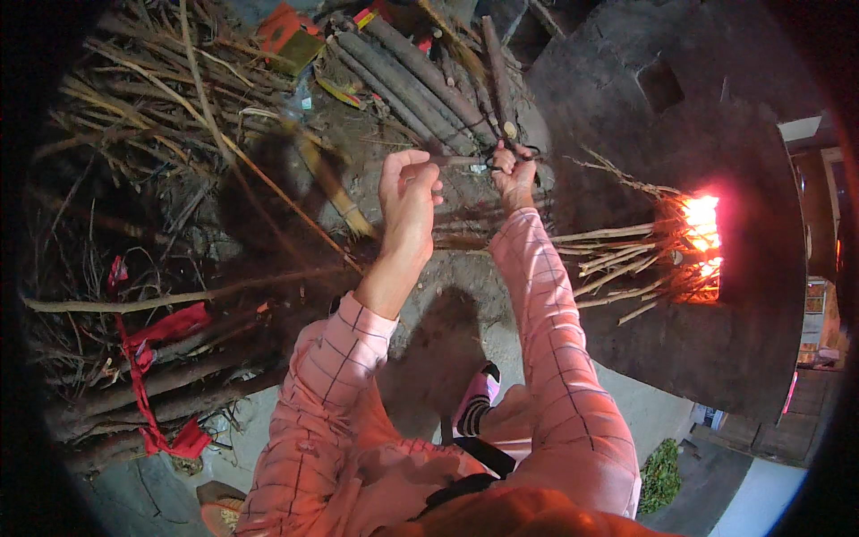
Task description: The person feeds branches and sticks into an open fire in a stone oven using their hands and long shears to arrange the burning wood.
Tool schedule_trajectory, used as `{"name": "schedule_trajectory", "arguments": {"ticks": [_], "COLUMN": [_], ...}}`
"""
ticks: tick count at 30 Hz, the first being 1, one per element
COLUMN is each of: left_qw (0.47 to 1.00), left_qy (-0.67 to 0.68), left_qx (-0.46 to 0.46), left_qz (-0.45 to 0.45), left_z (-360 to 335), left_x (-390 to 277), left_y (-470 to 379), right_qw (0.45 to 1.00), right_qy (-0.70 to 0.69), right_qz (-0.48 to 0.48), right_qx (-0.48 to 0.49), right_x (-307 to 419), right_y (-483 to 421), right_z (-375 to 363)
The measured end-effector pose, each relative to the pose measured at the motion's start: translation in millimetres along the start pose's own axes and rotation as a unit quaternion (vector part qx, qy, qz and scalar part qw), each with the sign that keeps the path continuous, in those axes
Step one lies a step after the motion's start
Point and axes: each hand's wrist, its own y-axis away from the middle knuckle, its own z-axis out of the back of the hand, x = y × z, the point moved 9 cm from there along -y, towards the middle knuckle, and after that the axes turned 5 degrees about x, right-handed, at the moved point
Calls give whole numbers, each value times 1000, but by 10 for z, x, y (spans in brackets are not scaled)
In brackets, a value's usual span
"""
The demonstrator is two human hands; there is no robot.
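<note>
My left hand [411, 198] is raised at the middle, fingers curled at one end of a thin, motion-blurred brown stick [458, 161]. The stick spans the gap towards my right hand [515, 173], which is closed on a black-handled tool [530, 156] with loops like those of scissors; its working end cannot be made out. Just beyond my right hand stand the cut end of an upright log [498, 74] and a row of thick logs [409, 80]. Thin sticks [611, 258] run into a burning fire [701, 245] in the stove opening, right of my right arm.
Piled branches [154, 101] fill the left, with a red cloth strip [137, 356] over the lower ones. A straw broom head [342, 198] lies left of my left hand. The dark stove top [751, 322] is at right. My foot in a pink shoe [480, 396] is below.
</note>
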Motion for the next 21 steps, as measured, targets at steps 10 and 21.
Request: {"name": "schedule_trajectory", "arguments": {"ticks": [10, 21], "left_qw": [999, 997], "left_qy": [-21, -63], "left_qx": [-4, 43], "left_qz": [-27, -32], "left_z": [117, 51], "left_x": [-221, -208], "left_y": [-114, 132], "right_qw": [970, 944], "right_qy": [220, 312], "right_qz": [30, -42], "right_qx": [-95, -93], "right_x": [-968, -1755], "right_y": [1003, 3704], "right_z": [-178, -443]}}
